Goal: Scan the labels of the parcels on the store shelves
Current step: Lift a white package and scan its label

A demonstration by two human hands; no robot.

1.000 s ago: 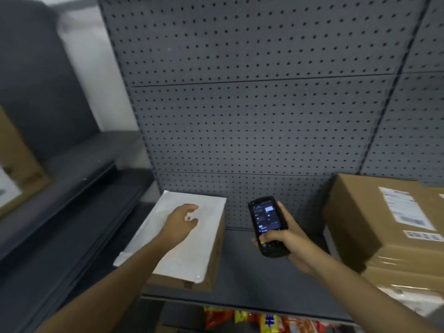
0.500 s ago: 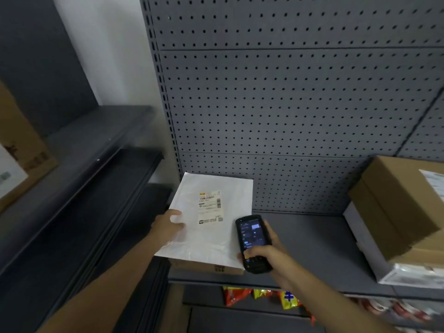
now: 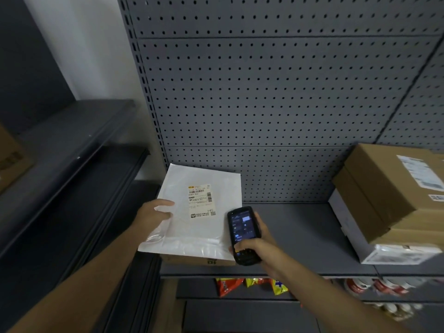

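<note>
Two bare hands reach forward over the front edge of a grey shelf (image 3: 300, 236). Right hand (image 3: 258, 246) is closed around a black handheld scanner (image 3: 242, 234), screen lit and facing up, thumb resting on its lower keypad. Left hand (image 3: 153, 212) lies flat with fingers spread on the left part of a white poly mailer (image 3: 192, 236), pressing it down, gripping nothing. Mailer rests face up on a brown cardboard box (image 3: 199, 260) at the shelf's left front corner; its printed label (image 3: 200, 200) with barcode lies just ahead and left of the scanner's tip. On the lower shelf, beneath the front edge, snack packets (image 3: 252, 284) in red and yellow show. Farther right, a large brown carton (image 3: 384, 193) bearing a white label sits on a white parcel (image 3: 355, 239). Behind, a grey pegboard panel (image 3: 276, 92) forms the back wall. At far left, a separate dark shelving unit (image 3: 60, 152) stands.
</note>
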